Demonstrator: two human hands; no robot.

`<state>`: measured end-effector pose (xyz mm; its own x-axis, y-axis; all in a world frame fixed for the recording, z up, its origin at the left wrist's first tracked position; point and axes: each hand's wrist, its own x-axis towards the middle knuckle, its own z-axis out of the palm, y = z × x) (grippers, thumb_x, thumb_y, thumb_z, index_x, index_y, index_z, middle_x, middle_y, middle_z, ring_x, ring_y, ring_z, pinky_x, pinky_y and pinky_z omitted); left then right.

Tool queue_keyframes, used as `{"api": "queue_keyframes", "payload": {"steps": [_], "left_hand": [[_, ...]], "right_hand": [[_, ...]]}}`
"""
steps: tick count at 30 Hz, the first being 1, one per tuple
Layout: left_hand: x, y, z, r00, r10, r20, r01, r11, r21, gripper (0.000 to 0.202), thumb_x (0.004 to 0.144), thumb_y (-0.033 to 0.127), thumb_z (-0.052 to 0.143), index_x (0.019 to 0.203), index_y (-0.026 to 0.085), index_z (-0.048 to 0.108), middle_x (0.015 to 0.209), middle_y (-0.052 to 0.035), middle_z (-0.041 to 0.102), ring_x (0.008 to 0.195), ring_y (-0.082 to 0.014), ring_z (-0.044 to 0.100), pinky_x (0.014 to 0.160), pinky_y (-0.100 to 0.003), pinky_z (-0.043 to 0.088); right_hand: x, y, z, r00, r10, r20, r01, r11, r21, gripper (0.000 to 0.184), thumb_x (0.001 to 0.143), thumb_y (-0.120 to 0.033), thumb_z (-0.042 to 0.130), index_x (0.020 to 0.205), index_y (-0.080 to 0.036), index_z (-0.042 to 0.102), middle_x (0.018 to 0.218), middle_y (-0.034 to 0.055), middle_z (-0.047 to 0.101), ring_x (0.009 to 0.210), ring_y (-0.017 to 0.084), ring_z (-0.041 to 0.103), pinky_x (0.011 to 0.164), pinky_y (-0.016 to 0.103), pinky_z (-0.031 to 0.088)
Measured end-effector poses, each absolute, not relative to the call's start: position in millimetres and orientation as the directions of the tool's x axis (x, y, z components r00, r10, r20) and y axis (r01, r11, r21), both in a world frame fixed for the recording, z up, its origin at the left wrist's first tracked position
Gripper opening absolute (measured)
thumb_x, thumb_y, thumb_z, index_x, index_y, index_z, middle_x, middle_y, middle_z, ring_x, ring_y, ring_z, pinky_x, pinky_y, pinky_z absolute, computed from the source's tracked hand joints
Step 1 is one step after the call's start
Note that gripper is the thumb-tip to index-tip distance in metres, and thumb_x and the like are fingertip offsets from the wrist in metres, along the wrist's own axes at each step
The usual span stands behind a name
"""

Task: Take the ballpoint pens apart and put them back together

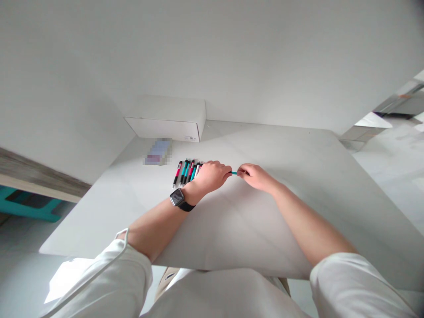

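Observation:
My left hand (212, 175), with a dark watch on the wrist, is closed around one end of a teal pen (234, 172). My right hand (256, 176) pinches the other end of the same pen, so only a short teal stretch shows between the two fists. Both hands rest low over the white table (298, 176). Just left of my left hand lies a row of several pens (185, 172) with red, teal and black barrels, side by side, partly hidden by my knuckles.
A white cardboard box (170, 118) stands at the table's far edge against the wall. A small blurred flat object (157, 152) lies between the box and the pens. A teal stool or bin (29, 205) sits on the floor at left.

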<state>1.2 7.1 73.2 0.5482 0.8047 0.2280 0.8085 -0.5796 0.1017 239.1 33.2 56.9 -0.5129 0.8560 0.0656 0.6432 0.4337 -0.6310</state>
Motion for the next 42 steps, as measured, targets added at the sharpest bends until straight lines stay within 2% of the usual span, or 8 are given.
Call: {"api": "queue_keyframes", "payload": {"steps": [8, 13, 17, 22, 26, 32, 38, 42], "left_hand": [[2.0, 6.6, 73.2, 0.555, 0.802, 0.223, 0.804, -0.585, 0.103, 0.027, 0.107, 0.037, 0.051, 0.108, 0.023, 0.074, 0.094, -0.0097, 0.076, 0.091, -0.0263, 0.069, 0.081, -0.037, 0.045], [1.7, 7.1, 71.7, 0.555, 0.801, 0.224, 0.803, -0.586, 0.104, 0.028, 0.107, 0.037, 0.051, 0.106, 0.023, 0.074, 0.093, -0.0095, 0.076, 0.090, -0.0265, 0.069, 0.080, -0.037, 0.044], [1.8, 7.5, 70.4, 0.552, 0.804, 0.221, 0.807, -0.582, 0.101, 0.029, 0.107, 0.038, 0.050, 0.108, 0.024, 0.075, 0.092, -0.0098, 0.075, 0.091, -0.0265, 0.069, 0.080, -0.037, 0.044], [2.0, 7.4, 69.9, 0.556, 0.804, 0.211, 0.812, -0.580, 0.072, 0.030, 0.107, 0.038, 0.049, 0.108, 0.023, 0.075, 0.092, -0.0099, 0.075, 0.090, -0.0265, 0.070, 0.080, -0.037, 0.046], [1.6, 6.6, 71.4, 0.558, 0.800, 0.219, 0.810, -0.583, 0.067, 0.030, 0.107, 0.037, 0.049, 0.106, 0.022, 0.075, 0.093, -0.0095, 0.075, 0.091, -0.0265, 0.069, 0.080, -0.038, 0.046], [1.4, 6.3, 74.9, 0.583, 0.780, 0.225, 0.790, -0.610, 0.065, 0.025, 0.105, 0.033, 0.052, 0.103, 0.020, 0.075, 0.103, -0.0092, 0.075, 0.097, -0.0257, 0.069, 0.080, -0.036, 0.046], [0.4, 7.4, 73.0, 0.576, 0.791, 0.205, 0.795, -0.601, 0.086, 0.029, 0.105, 0.028, 0.050, 0.121, 0.025, 0.074, 0.102, -0.0080, 0.075, 0.097, -0.0256, 0.070, 0.083, -0.037, 0.047], [-0.4, 7.7, 71.2, 0.586, 0.792, 0.170, 0.795, -0.603, 0.064, 0.029, 0.102, 0.027, 0.050, 0.117, 0.027, 0.075, 0.098, -0.0069, 0.076, 0.095, -0.0260, 0.071, 0.082, -0.037, 0.047]], "right_hand": [[238.8, 31.2, 57.7, -0.534, 0.845, 0.015, 0.638, 0.415, -0.649, 0.017, 0.099, -0.033, 0.056, 0.093, -0.026, 0.070, 0.094, 0.0023, 0.075, 0.087, 0.020, 0.066, 0.078, 0.031, 0.043], [238.9, 30.5, 58.2, -0.478, 0.878, 0.024, 0.659, 0.377, -0.650, 0.016, 0.091, -0.034, 0.068, 0.106, -0.027, 0.068, 0.100, 0.0022, 0.075, 0.086, 0.019, 0.065, 0.076, 0.030, 0.044], [239.0, 30.5, 58.5, -0.514, 0.858, -0.007, 0.650, 0.383, -0.656, 0.017, 0.098, -0.033, 0.056, 0.093, -0.025, 0.069, 0.093, 0.0021, 0.075, 0.084, 0.019, 0.065, 0.076, 0.031, 0.043], [239.1, 30.2, 58.3, -0.483, 0.876, 0.001, 0.663, 0.366, -0.653, 0.020, 0.091, -0.035, 0.069, 0.108, -0.027, 0.065, 0.103, 0.0025, 0.075, 0.089, 0.020, 0.066, 0.077, 0.030, 0.045], [238.8, 32.0, 56.7, -0.539, 0.842, 0.018, 0.639, 0.422, -0.643, 0.016, 0.100, -0.033, 0.056, 0.096, -0.025, 0.069, 0.097, 0.0029, 0.075, 0.089, 0.018, 0.066, 0.079, 0.030, 0.044], [239.0, 31.5, 53.8, -0.506, 0.862, 0.010, 0.670, 0.401, -0.625, 0.011, 0.090, -0.029, 0.068, 0.101, -0.025, 0.066, 0.096, -0.0001, 0.075, 0.078, 0.015, 0.064, 0.071, 0.027, 0.043], [244.1, 34.2, 52.5, -0.508, 0.858, 0.072, 0.611, 0.418, -0.672, 0.030, 0.083, -0.013, 0.063, 0.110, -0.026, 0.067, 0.104, 0.0006, 0.076, 0.092, 0.017, 0.069, 0.084, 0.028, 0.050], [247.5, 38.1, 52.6, -0.499, 0.861, 0.100, 0.596, 0.425, -0.681, 0.028, 0.084, -0.011, 0.060, 0.107, -0.025, 0.070, 0.107, 0.0003, 0.077, 0.098, 0.017, 0.070, 0.089, 0.029, 0.051]]}}
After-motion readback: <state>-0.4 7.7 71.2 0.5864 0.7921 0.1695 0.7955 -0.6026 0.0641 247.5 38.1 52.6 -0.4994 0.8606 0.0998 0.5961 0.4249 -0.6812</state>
